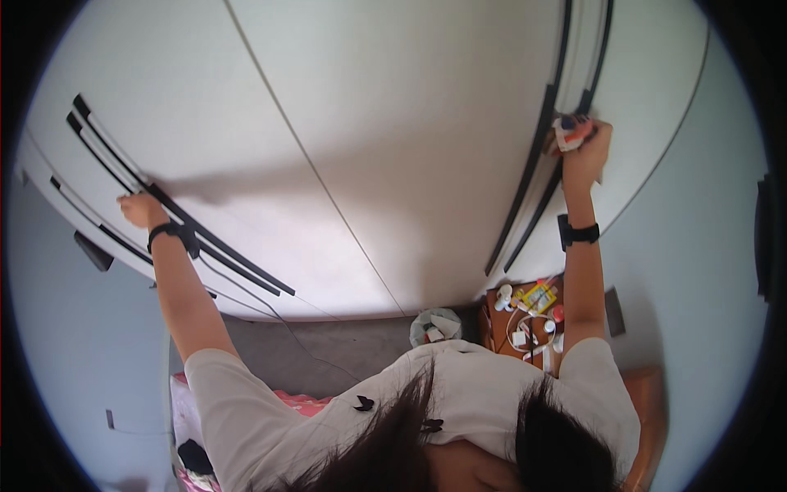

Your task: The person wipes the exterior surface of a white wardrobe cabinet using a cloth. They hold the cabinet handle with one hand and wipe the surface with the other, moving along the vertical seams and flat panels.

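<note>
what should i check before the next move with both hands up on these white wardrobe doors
1. Left hand on the long black handle of the left door: ok, touching it.
2. Left grip closed around that handle: cannot tell.
3. Right hand secure on the small orange and white thing: ok, fingers around it.
4. Right hand at the black handles of the right door: ok.
5. Doors shut or ajar: cannot tell.
6. Cluttered small table below the right arm: not ok, close underneath.
</note>
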`<state>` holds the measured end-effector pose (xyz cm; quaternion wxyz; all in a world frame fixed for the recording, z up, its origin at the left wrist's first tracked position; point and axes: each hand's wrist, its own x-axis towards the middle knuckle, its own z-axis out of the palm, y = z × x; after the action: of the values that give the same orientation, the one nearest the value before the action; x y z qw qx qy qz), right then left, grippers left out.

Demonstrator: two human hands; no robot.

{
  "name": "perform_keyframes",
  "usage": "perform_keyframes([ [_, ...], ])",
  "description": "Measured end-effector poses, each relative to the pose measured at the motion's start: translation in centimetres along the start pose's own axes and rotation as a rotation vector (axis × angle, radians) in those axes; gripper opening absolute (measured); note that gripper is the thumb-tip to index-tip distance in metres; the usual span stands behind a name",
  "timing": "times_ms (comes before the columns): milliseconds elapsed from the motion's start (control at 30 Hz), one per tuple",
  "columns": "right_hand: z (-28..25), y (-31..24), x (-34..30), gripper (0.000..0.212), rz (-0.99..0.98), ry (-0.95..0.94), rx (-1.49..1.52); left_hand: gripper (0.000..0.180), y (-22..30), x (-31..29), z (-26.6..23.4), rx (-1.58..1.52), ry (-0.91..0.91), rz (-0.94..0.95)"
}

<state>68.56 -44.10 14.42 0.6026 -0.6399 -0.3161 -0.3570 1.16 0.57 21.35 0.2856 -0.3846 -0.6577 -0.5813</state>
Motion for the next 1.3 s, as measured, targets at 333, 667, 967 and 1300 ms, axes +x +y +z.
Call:
perform_keyframes([
  [333,0.1,2.2,-1.7,0.016,-0.133,0.042,-0.012,0.054,7.7,-1.1,-3.1,-0.370,0.115,-0.498],
  [667,-1.0,7.5,-13.3,0.039,0.053,-0.094,-0.090,0.049,6.5,-1.4,-2.8,-0.392,0.052,-0.499],
  [967,-3.6,11.0,-15.9,0.032,0.169,-0.325,0.061,0.050,7.1,-1.8,-1.9,-0.337,0.036,-0.503],
  [1300,-0.4,2.7,-0.8,0.030,-0.151,0.087,0.087,0.051,6.0,-1.3,-2.0,-0.259,0.034,-0.447],
])
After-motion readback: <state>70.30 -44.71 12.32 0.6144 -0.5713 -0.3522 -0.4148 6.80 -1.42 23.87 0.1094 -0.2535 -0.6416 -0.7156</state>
